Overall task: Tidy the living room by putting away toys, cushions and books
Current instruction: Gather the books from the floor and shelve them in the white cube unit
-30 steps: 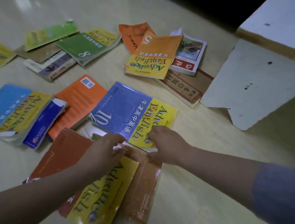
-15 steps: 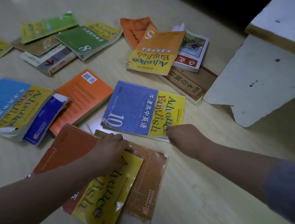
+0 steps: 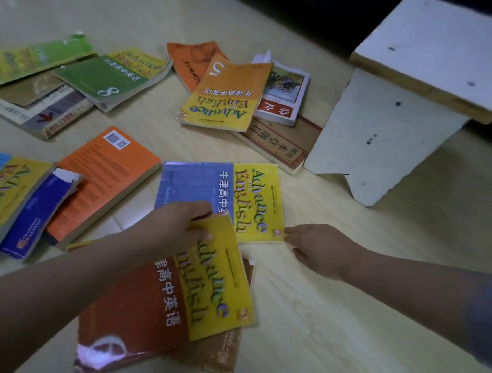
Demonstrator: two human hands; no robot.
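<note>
Books lie scattered on a pale wooden floor. My left hand grips the far edge of a brown-and-yellow English textbook, thumb on its cover. That book overlaps the near edge of a blue-and-yellow textbook. My right hand lies with straight fingers, its fingertips touching the blue-and-yellow book's near right corner. A worn brown book sticks out from under the brown-and-yellow one.
An orange book and a blue-and-yellow pile lie at the left. Green books sit at the back left, and an orange-and-yellow pile at the back centre. A white wooden stool stands at the right.
My left hand has swung the brown-and-yellow book round and up onto the blue-and-yellow book's near edge. My right hand slid right along that book to its corner. The blue-and-yellow book turned squarer.
</note>
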